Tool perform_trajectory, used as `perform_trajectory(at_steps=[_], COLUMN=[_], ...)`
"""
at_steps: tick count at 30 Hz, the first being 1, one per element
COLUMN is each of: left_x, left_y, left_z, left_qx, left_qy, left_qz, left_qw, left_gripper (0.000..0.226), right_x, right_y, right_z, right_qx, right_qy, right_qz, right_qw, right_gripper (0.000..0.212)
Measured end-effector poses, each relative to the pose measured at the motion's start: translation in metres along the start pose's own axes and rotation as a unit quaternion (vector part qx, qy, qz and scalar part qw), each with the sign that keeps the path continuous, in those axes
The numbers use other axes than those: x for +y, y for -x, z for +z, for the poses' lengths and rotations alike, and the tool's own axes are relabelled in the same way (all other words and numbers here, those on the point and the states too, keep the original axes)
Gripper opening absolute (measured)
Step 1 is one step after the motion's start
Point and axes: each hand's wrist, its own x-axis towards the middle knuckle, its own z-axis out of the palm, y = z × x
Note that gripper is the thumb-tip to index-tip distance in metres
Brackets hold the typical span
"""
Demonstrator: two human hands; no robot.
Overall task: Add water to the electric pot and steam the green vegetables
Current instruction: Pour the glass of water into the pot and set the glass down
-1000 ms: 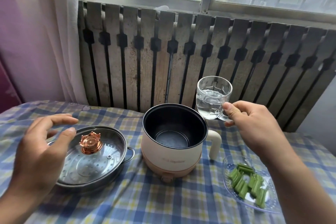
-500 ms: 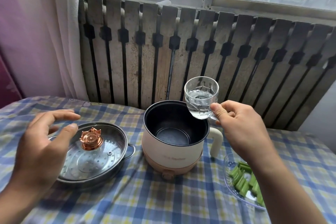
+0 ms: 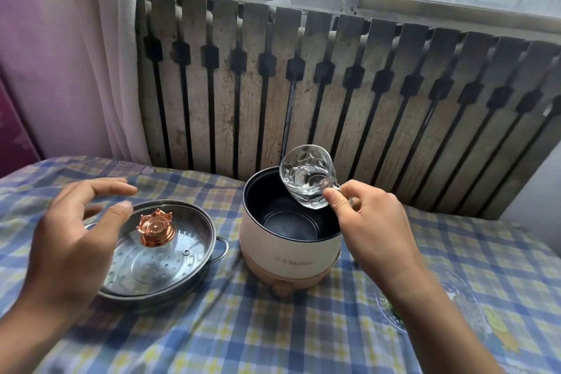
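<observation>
Forearm of right hand (image 3: 372,231) hides most of clear dish (image 3: 455,288).

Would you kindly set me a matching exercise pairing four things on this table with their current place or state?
Things:
1. glass cup
2. electric pot
3. lid knob
4. left hand

States:
A. open, hovering beside the steamer tray
B. copper-coloured, atop the glass lid
C. tilted over the pot, held by the right hand
D. uncovered, dark inside

Pairs: 1-C, 2-D, 3-B, 4-A
</observation>
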Motion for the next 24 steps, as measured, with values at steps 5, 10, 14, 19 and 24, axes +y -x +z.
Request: perform_trajectory(at_steps=[5,10,14,19,24], left_x=[0.0007,-0.0009,-0.0016,0.0026,0.0037], left_y=[-0.0014,-0.0018,-0.0018,-0.0013,-0.0018], left_z=[-0.0005,-0.0012,-0.0021,-0.002,-0.0019], left_qx=[-0.002,-0.001,-0.001,-0.005,-0.009], left_qy=[-0.006,-0.002,0.0,0.003,0.006], left_qz=[0.003,0.004,-0.001,0.003,0.008], left_qw=[1.0,1.0,1.0,1.0,1.0], left_gripper=[0.025,0.026,0.026,0.026,0.026], right_x=[0.0002,-0.002,-0.0024,-0.0023,0.0008], right_y=[0.0018,0.0017,0.0015,0.0009,-0.0015], right_z=[0.0054,0.007,0.0078,0.0075,0.0061], right_qx=[0.002,0.009,0.017,0.033,0.04], right_qy=[0.001,0.008,0.013,0.019,0.023], right_qz=[-0.009,-0.021,-0.034,-0.053,-0.05], right_qw=[1.0,1.0,0.999,0.998,0.998], right_gripper=[0.032,0.03,0.031,0.031,0.031])
